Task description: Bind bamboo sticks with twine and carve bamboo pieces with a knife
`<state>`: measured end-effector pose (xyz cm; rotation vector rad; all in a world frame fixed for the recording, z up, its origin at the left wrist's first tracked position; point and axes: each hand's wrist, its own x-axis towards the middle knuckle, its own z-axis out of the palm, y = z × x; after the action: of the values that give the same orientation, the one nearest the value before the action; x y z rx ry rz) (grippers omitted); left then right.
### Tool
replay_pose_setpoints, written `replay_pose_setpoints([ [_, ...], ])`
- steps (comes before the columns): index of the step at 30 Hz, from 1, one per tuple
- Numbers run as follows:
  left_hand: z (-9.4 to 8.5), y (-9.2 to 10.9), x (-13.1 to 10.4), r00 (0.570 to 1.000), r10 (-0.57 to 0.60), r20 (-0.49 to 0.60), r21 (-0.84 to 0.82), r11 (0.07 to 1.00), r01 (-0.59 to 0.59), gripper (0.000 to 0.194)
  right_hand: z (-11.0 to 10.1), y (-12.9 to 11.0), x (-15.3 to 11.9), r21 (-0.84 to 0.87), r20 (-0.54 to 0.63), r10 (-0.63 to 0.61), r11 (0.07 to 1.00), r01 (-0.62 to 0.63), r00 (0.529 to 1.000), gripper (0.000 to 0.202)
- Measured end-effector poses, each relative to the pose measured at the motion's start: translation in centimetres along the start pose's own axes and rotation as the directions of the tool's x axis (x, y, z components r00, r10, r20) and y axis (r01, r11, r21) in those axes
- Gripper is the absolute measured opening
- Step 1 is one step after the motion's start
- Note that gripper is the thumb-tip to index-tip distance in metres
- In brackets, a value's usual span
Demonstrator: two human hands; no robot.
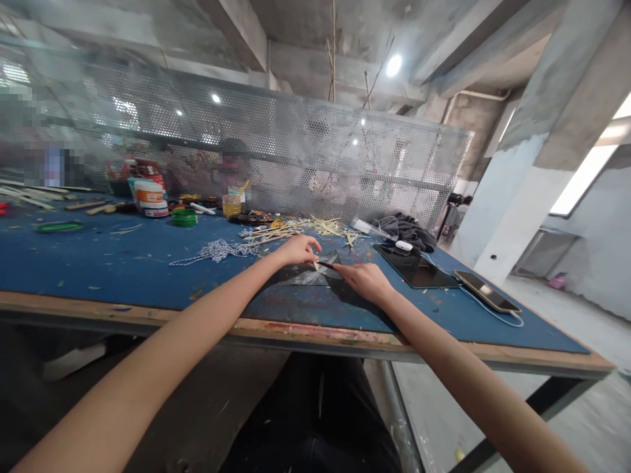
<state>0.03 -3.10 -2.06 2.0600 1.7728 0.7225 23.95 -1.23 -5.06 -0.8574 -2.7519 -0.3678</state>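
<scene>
Over the blue table, my left hand (298, 249) has its fingers bent and closed on a small pale piece (316, 265), too small to identify. My right hand (367, 281) is wrapped round a slim dark tool (326, 264) that points left. The tool's tip meets or nearly meets the pale piece; I cannot tell which. Beneath both hands lies a shiny clear plastic sheet (305, 279). A heap of thin bamboo strips (328, 227) lies just beyond my fingers, and a bundle of white-and-blue string (217, 251) rests left of my left hand.
At the right lie a black tablet (419, 268), a phone (486, 291) with a white cable, and dark cloth (407, 230). Paint jars (149, 197) and a green tin (184, 217) stand at the left. A perforated metal screen (296, 151) closes off the table's back.
</scene>
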Motion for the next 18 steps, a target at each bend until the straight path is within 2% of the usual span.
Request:
replay_pose_setpoints([
  [9,0.1,0.1,0.0,1.0,-0.004,0.003,0.021,1.0,0.004,0.023,0.0,-0.1,-0.1,0.044,0.014,-0.01,0.999,0.009,1.0,0.042],
  [18,-0.2,-1.3,0.4,0.996,-0.047,0.076,0.0,0.999,0.047,0.022,-0.5,-0.7,0.3,0.03,0.064,-0.044,0.999,0.043,0.997,0.043],
])
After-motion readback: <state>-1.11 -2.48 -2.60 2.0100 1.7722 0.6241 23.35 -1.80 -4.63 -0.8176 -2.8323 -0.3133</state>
